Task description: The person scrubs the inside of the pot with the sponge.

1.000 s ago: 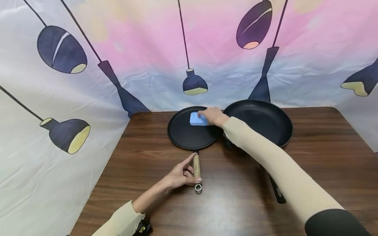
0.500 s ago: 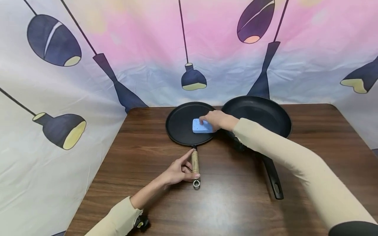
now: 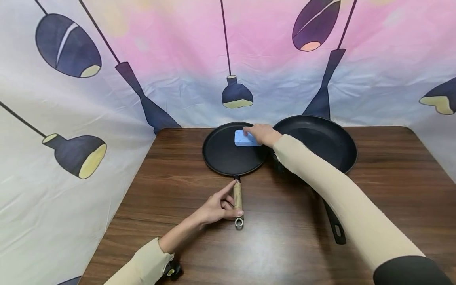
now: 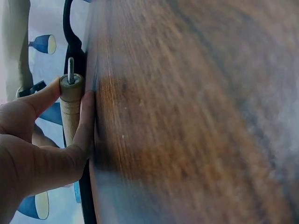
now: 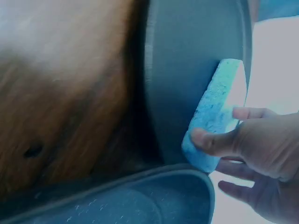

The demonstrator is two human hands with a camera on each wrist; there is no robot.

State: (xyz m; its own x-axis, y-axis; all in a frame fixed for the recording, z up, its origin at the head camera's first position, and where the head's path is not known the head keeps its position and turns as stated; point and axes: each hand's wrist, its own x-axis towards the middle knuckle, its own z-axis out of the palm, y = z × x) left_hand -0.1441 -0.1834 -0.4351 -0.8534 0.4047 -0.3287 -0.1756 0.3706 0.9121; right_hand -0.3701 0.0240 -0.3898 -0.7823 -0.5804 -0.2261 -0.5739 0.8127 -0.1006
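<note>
A flat black griddle pan (image 3: 228,158) with a wooden handle (image 3: 238,196) lies near the back of the table. My left hand (image 3: 215,208) holds that handle, thumb and fingers on either side of it, as the left wrist view also shows. In my right hand (image 3: 263,134) is a light blue sponge (image 3: 246,138), pressed on the pan's cooking surface toward its back right. The right wrist view shows the thumb on one long side of the sponge (image 5: 215,107) and fingers on the other.
A larger, deeper black frying pan (image 3: 320,140) stands just right of the griddle pan, its black handle (image 3: 335,225) pointing to the front and partly under my right forearm. The brown wooden table (image 3: 278,245) ends at a printed cloth backdrop (image 3: 178,59).
My right hand has slid the sponge toward the front of the pan, then back toward the rear. The left hand keeps its hold on the handle, and the head view has shifted slightly.
</note>
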